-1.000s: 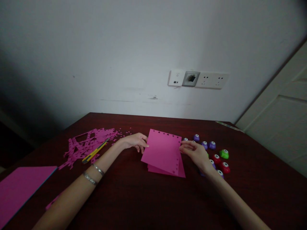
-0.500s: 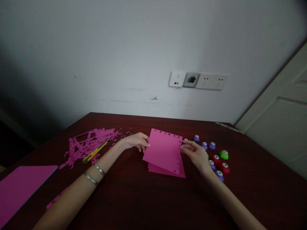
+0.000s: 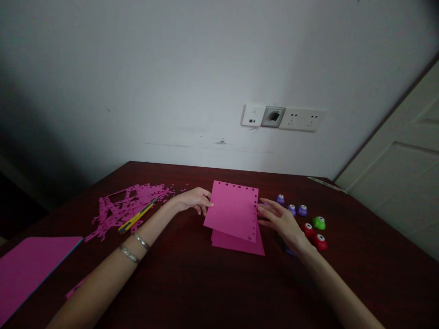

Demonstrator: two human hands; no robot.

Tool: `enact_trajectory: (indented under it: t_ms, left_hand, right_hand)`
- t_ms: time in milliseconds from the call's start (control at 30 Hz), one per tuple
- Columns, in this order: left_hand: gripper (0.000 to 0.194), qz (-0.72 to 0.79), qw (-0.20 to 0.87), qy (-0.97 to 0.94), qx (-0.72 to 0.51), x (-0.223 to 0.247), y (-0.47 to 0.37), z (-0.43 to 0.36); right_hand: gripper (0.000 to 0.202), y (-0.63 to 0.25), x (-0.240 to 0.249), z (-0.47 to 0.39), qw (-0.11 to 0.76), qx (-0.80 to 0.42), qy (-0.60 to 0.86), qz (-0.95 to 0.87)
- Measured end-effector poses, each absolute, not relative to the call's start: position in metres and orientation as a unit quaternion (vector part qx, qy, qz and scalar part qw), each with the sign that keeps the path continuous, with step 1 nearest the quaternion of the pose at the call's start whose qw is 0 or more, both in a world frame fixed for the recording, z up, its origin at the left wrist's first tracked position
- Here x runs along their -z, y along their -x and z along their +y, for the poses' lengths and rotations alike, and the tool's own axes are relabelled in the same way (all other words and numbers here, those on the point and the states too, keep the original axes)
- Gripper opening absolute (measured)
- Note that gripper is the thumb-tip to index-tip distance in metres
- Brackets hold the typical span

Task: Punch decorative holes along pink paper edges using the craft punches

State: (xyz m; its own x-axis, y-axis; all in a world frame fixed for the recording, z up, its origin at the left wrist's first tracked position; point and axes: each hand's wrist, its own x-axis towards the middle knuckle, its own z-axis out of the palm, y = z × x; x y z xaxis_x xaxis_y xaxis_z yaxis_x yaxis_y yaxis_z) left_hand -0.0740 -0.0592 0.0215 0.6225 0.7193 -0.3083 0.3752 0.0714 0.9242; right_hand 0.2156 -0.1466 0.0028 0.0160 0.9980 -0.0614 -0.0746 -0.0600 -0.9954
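No words, numbers, brand marks or signs can be read anywhere. The white wall socket panel [image 3: 283, 118] carries small markings too blurred to make out, and the pink paper sheet [image 3: 233, 211] shows only punched heart-shaped holes along its edges, no lettering.

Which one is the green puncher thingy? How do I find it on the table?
Look at the dark red table and find the pink sheet held between the two hands. Just past the right hand sits a cluster of little round punches. The green punch is the only green one; its neighbours are purple or red.
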Motion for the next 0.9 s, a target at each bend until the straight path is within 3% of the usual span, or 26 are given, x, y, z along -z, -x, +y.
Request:
enact_trajectory:
  t_ms: [133, 300, 900]
  left_hand:
    - [0.038, 0.413, 0.599, -0.665, -0.165, -0.020, 0.080, -0.053]
    - [0.038, 0.412, 0.598, -0.660, -0.192, -0.018, 0.083, -0.049]
    - [0.034, 0.413, 0.601, -0.656, -0.197, -0.014, 0.082, -0.049]
  right_hand:
    - [0.035, -0.219, -0.007, -0.155, 0.408, -0.661, 0.450, -0.440]
    - [0.031, -0.209, -0.005, -0.164, 0.349, -0.692, 0.425, -0.467]
    - [0.024, -0.210, 0.000, -0.158, 0.348, -0.650, 0.483, -0.472]
